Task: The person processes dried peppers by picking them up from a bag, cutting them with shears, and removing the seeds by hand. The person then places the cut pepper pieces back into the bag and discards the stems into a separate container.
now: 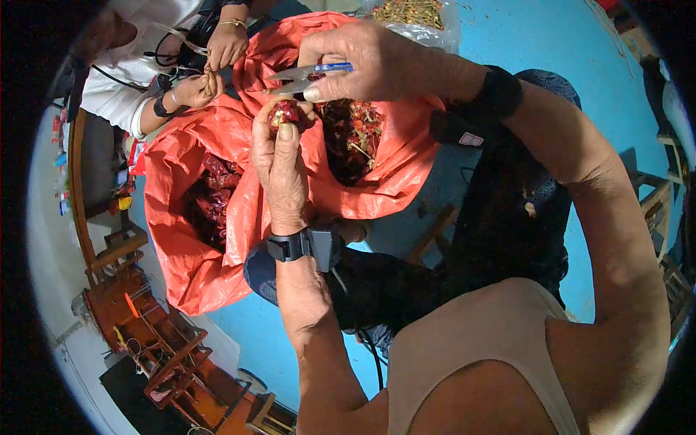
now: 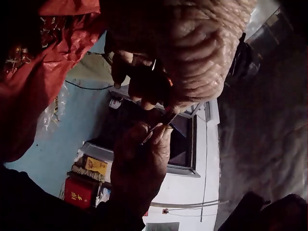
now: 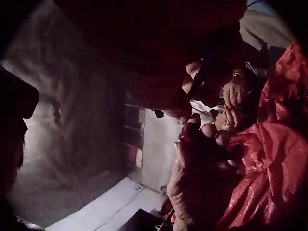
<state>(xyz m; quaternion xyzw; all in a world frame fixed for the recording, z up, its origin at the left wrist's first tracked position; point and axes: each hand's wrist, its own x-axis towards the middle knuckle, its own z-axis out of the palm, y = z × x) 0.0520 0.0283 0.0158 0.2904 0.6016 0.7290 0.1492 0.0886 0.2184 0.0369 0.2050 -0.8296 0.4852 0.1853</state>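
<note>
My left hand (image 1: pixel 281 170) pinches a small bunch of dark red dried chillies (image 1: pixel 283 114) between thumb and fingers, above two orange-red woven bags. Close over the bunch, my right hand (image 1: pixel 388 61) grips small scissors (image 1: pixel 296 73) with blue on the handle, blades pointing left across the tops of the chillies. The left bag (image 1: pixel 181 279) contains dark red chillies (image 1: pixel 212 199). Chilli pieces and pale stems (image 1: pixel 362 134) lie in the right bag (image 1: pixel 395 192). In the dim left wrist view, the right hand (image 2: pixel 144 154) meets the left hand (image 2: pixel 199 53) at the fingertips.
Across the bags sits another person in a white top, whose hands (image 1: pixel 199 88) hold something small and brownish. A clear plastic bag of stems (image 1: pixel 409 13) lies on the blue floor (image 1: pixel 500 36) beyond. Wooden furniture (image 1: pixel 174 348) stands at lower left.
</note>
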